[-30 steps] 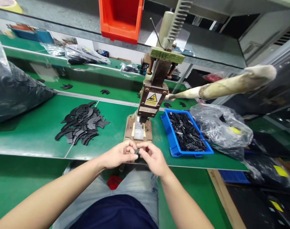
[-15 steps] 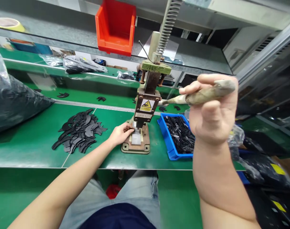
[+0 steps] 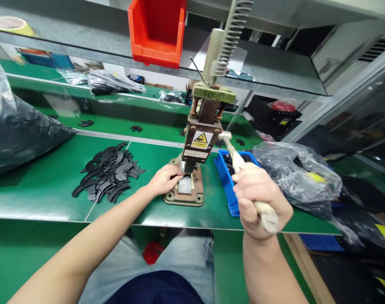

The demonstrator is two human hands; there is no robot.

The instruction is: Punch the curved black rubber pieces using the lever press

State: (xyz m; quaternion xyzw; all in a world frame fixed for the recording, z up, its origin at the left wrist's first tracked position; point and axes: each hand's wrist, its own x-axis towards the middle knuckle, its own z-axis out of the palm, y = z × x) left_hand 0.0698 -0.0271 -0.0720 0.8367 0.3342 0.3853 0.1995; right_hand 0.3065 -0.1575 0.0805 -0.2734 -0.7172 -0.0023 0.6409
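A hand press (image 3: 201, 126) with a yellow warning label stands on the green bench. My right hand (image 3: 262, 196) is wrapped round its lever handle (image 3: 236, 155), which now slopes down toward me. At the press base (image 3: 197, 198), my left hand (image 3: 165, 180) pinches a small dark piece (image 3: 186, 175) under the press head; most of that piece is hidden by the fingers and the head. Left of the press lies a pile of curved black plastic parts (image 3: 111, 171). A blue bin (image 3: 225, 185) of small black parts sits on the right, partly behind my right hand.
A large clear bag of dark parts (image 3: 24, 135) rests at the left, and another plastic bag (image 3: 296, 173) lies right of the blue bin. An orange-red bin (image 3: 157, 50) hangs at the shelf edge (image 3: 94, 52). Loose black parts (image 3: 135, 128) lie behind the rail.
My right hand has pulled the lever down and toward me, and the press head has lowered. My left hand stays at the press base. The view has shifted slightly.
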